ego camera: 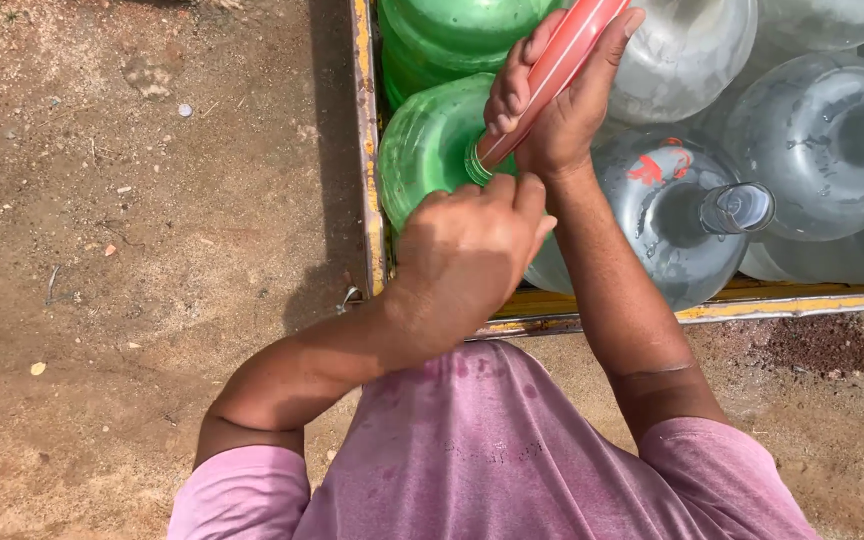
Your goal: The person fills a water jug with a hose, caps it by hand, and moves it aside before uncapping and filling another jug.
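Bare brown earth, scattered with pebbles and dry scraps, runs up to the yellow-painted metal edge (365, 150) of a cart or truck bed packed with large water jugs. Just inside that edge stands a green jug (422, 150), its narrow open neck (474, 165) facing up; a second green jug (452, 30) sits beyond it, and clear jugs (672, 215) crowd the bed farther from the edge.

A person in a pink shirt leans over the edge from the dirt side. The right hand (557, 110) is closed around a stiff-looking red hose (557, 60) with pale stripes, its end set in the green jug's neck. The left hand (472, 250) is curled shut low against the near shoulder of the same jug; what its fingers grip, if anything, cannot be told from above.

The hose looks light and somewhat springy, best held close to its tip, as here, so it stays seated in the mouth. The jug, thin-walled and smooth plastic, likely turns heavy and slippery when wet; its neck and shoulder offer the surest hold.
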